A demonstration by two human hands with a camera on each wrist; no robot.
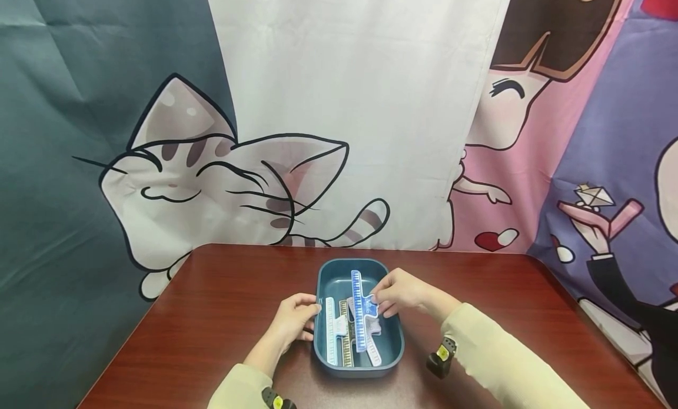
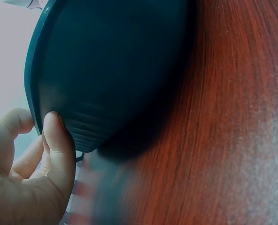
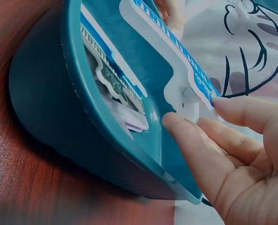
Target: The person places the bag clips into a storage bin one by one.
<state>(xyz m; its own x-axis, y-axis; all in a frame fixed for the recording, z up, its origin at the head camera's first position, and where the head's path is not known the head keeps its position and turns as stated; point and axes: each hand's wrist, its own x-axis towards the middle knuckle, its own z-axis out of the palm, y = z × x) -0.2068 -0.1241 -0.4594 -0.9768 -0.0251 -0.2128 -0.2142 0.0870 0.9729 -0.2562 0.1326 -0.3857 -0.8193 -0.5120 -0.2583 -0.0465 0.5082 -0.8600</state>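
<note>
A dark teal plastic box stands on the table. At its left side my left hand pinches the rim between thumb and fingers, the thumb lying on the outer wall. My right hand reaches in from the right and pinches the tab of a blue-and-white plastic clip with a long, key-patterned bar. That clip is held tilted above the others. Lower in the box lie a light blue clip, a black-and-gold clip and a pale lilac clip, partly covered by the blue one.
The reddish-brown wooden table spreads around the box. Behind its far edge hangs a cloth backdrop with cartoon drawings. Dark devices are strapped at both wrists.
</note>
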